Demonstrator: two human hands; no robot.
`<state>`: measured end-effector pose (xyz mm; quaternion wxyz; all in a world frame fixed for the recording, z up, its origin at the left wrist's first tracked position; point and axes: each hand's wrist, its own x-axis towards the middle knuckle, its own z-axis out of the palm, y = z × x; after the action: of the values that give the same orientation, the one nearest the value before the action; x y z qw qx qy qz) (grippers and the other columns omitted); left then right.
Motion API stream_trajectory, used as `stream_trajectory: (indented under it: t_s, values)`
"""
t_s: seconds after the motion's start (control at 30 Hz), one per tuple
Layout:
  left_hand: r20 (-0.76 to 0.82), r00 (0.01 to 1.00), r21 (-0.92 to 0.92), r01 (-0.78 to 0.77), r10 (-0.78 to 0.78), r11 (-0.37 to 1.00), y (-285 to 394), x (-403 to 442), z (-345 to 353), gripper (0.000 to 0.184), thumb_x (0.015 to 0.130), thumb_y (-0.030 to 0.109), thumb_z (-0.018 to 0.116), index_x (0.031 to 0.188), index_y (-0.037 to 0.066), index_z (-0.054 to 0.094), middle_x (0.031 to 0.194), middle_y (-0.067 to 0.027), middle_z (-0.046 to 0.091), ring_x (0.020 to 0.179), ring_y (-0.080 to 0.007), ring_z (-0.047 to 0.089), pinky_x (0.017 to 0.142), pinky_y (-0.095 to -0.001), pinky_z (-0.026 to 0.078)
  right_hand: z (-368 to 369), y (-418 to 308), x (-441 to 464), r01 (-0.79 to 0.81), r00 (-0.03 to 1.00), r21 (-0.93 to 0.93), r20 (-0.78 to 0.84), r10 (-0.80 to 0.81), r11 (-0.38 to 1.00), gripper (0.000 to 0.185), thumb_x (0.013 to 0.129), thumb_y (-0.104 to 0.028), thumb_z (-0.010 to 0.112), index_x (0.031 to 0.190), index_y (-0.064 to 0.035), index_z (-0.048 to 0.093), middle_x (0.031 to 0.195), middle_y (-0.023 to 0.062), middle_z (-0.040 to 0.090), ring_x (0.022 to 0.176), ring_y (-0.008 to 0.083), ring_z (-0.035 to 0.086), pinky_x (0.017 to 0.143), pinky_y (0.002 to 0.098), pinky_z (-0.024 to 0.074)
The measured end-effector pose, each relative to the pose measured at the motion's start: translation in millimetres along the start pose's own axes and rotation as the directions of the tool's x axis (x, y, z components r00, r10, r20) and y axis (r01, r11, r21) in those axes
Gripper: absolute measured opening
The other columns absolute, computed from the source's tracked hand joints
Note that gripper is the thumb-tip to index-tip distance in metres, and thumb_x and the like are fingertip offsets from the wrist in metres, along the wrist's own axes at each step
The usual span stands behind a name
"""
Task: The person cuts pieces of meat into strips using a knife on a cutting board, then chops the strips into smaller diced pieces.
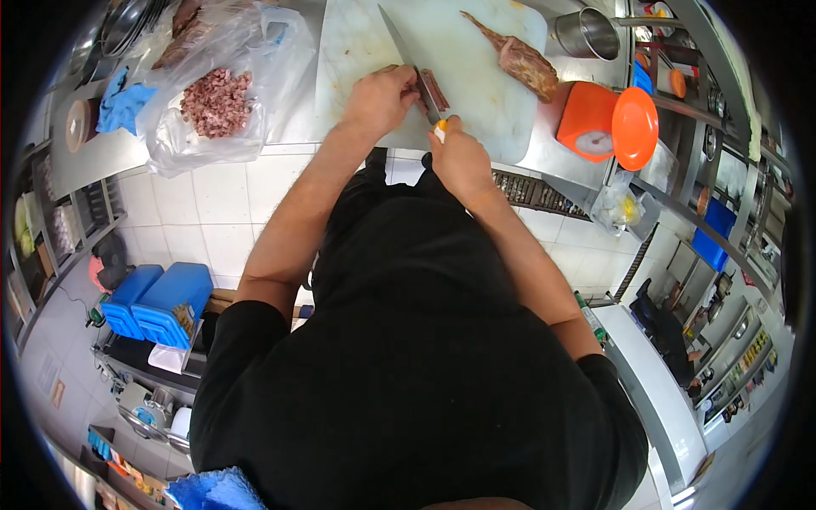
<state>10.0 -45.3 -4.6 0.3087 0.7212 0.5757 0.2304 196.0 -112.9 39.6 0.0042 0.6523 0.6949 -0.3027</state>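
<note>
My right hand [461, 163] is closed round the yellow-and-white handle of a kitchen knife [401, 38]. Its blade points away from me over the white cutting board [357, 34]. Just right of the blade lies a dark red strip of meat [434, 88]. My left hand [380, 100] is on the other side of the blade, fingers curled and closed at a small bit of meat, which they partly hide. A larger browned piece of meat with a thin bony end [525, 66] rests on the board's right side.
Left of the board, a clear plastic bag [285, 51] holds diced meat [218, 102]. A blue cloth [126, 102] lies beside it. At right stand an orange scale [585, 119], an orange dish [635, 127] and a metal pot [588, 34]. Another person [667, 336] is far right.
</note>
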Motion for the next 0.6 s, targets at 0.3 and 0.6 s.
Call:
stream_trajectory:
  t_s: [0.3, 0.6]
  values:
    - [0.011, 1.0, -0.005, -0.015, 0.015, 1.0, -1, 2, -2, 0.022, 0.09, 0.014, 0.08, 0.105, 0.004, 0.068, 0.103, -0.0122, 0.077, 0.093, -0.0294, 0.077, 0.082, -0.041, 0.06, 1, -4, 13, -0.004, 1.0, -0.003, -0.015, 0.004, 1.0, 0.041, 0.105, -0.03, 0.062, 0.12, 0.0053, 0.051, 0.089, 0.029, 0.074, 0.087, 0.0485, 0.074, 0.078, 0.0573, 0.0578]
    - [-0.018, 0.999, 0.011, 0.039, -0.039, 0.999, 9, -3, -1, 0.022, 0.088, 0.017, 0.081, 0.101, 0.006, 0.068, 0.097, -0.0126, 0.076, 0.091, -0.0281, 0.077, 0.08, -0.041, 0.06, -4, 13, -31, -0.016, 1.0, -0.008, 0.011, 0.017, 1.0, 0.039, 0.106, -0.031, 0.061, 0.118, 0.0054, 0.053, 0.089, 0.0292, 0.074, 0.088, 0.049, 0.073, 0.079, 0.0577, 0.0577]
